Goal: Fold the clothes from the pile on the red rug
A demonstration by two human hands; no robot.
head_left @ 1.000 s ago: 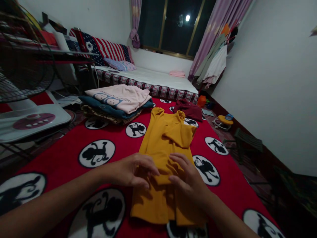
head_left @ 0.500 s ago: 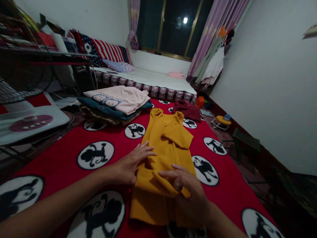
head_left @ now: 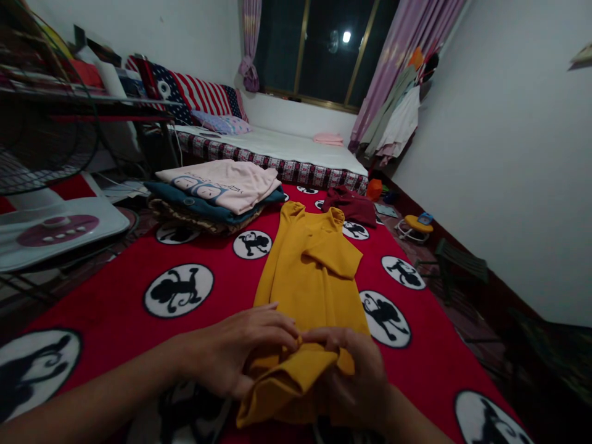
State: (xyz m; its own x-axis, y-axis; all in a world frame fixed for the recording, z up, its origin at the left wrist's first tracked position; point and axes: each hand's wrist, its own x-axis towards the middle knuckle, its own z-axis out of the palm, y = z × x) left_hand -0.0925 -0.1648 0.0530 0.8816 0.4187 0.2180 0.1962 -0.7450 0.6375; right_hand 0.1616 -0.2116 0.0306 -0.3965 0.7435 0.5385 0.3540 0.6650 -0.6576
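Blanket [head_left: 115, 290]: lay beneath the top [head_left: 300, 296].
Left hand [head_left: 231, 351]: slanted inward, fingers curved, grip unclear.
Right hand [head_left: 361, 367]: bent inward, fingers pinched the top.

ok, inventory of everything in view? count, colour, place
Main items:
sleeved garment: 1, mustard, on blanket
monkey-print blanket: 1, red, foreground
folded clothes: 1 stack, pink/teal/brown, blanket's far left
crumpled garment: 1, maroon, blanket's far right
bed: 1, white top, below window
pillow: 1, lilac, on bed
window: 1, dark, back wall
curtains: 2, purple, flanking window
hanging clothes: several, grey and white, right of window
stool: 1, yellow seat, right floor
fan: 1, white base, left edge
cluttered desk: 1, colour unclear, back left
left hand: 1, bare, on mustard garment
right hand: 1, bare, gripping mustard fabric
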